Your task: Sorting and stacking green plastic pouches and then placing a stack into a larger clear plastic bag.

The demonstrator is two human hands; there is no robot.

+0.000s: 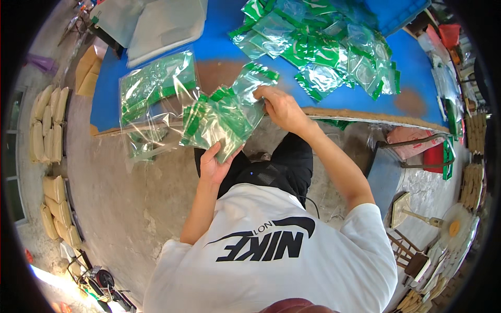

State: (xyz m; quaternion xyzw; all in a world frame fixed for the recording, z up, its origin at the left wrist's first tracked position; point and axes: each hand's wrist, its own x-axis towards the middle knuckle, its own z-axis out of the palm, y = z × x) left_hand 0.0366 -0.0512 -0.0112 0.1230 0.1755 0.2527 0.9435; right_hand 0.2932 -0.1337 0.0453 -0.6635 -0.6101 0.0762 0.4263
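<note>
My left hand (216, 163) is closed on a fanned stack of green and clear plastic packets (216, 117), held just off the table's near edge. My right hand (284, 108) pinches one more packet (251, 78) by its right side; its left part meets the stack. To the left, a large clear plastic bag (159, 86) filled with similar packets overhangs the edge. A loose heap of green and clear packets (321, 49) covers the far middle and right of the blue table (219, 39).
Flat clear plastic bags (167, 28) lie at the table's far left, beside a cardboard box (90, 70). Stacked sacks (48, 125) stand along the left wall. On the right are a blue bench (383, 172), a red bin (434, 157) and a fan (456, 227).
</note>
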